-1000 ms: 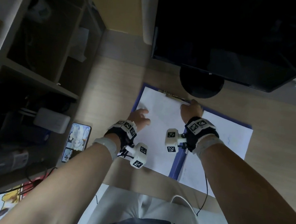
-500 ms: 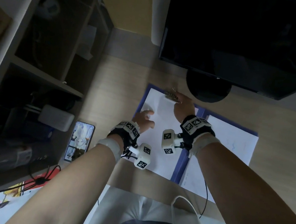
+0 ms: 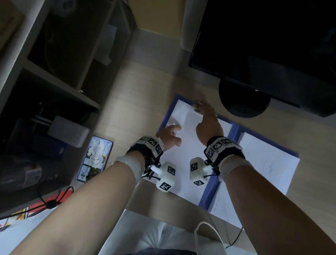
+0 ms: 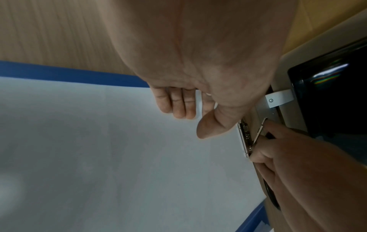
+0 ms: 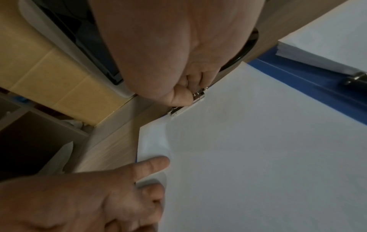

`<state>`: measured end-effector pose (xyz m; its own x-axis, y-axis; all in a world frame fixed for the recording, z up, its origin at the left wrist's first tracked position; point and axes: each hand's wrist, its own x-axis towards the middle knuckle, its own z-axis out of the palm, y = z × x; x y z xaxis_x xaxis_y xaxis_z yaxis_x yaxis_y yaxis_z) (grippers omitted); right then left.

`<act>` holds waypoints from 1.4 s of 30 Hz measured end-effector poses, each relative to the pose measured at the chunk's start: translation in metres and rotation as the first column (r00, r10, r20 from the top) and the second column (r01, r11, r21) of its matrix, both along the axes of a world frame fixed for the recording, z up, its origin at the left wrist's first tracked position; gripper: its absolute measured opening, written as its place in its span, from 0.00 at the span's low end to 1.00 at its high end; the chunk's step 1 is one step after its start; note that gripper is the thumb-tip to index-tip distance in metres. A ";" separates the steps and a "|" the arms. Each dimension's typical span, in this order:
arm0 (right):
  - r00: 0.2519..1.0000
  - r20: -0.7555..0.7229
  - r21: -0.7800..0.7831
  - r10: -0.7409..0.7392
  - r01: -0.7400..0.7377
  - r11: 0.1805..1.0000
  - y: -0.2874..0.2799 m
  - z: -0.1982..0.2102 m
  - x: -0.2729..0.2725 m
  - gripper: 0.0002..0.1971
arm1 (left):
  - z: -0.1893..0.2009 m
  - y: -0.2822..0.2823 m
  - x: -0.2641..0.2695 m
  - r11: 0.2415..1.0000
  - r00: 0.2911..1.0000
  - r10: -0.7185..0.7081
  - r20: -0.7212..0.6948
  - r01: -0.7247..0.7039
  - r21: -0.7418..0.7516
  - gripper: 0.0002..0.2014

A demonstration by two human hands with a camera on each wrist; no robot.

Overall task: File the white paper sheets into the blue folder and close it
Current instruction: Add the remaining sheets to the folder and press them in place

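Note:
The blue folder [image 3: 210, 192] lies open on the wooden desk. White sheets [image 3: 184, 156] cover its left half, and a second white stack [image 3: 262, 168] lies on its right half. My right hand [image 3: 203, 108] pinches the lever of the metal clip [image 3: 198, 106] at the far edge of the left sheets; the right wrist view shows the thumb on that clip [image 5: 196, 97]. My left hand [image 3: 175, 128] rests on the left sheets near their far left corner, index finger [image 5: 155, 163] stretched flat on the paper. The left wrist view shows the clip [image 4: 246, 138] with its lever raised.
A black monitor [image 3: 275, 45] on a round base [image 3: 243, 100] stands just behind the folder. A lit phone [image 3: 95, 159] lies on the desk to the left, beside a dark shelf unit [image 3: 59, 87] holding a white box [image 3: 68, 131]. A white cable [image 3: 211, 242] hangs over the desk's near edge.
My right hand slid left along the far edge of the sheets onto the metal clip and now pinches its lever. The left hand stays on the paper.

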<state>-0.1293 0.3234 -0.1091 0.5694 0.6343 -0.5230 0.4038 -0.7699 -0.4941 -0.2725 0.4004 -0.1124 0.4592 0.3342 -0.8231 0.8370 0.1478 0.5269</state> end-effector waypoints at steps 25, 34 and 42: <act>0.961 0.168 -0.270 0.220 -0.169 0.948 0.016 -0.003 0.000 0.39 | -0.005 0.005 -0.001 0.991 0.996 0.083 0.019 -0.080 -0.110 0.30; 0.985 0.110 -0.166 -0.131 0.148 0.975 -0.019 0.023 -0.010 0.32 | 0.016 0.014 -0.017 0.933 0.950 0.267 -0.164 -0.213 0.290 0.27; 0.947 -0.115 -0.286 -0.298 0.256 0.924 -0.036 0.020 -0.052 0.30 | 0.019 0.016 -0.023 0.950 0.921 0.311 -0.234 -0.310 0.042 0.19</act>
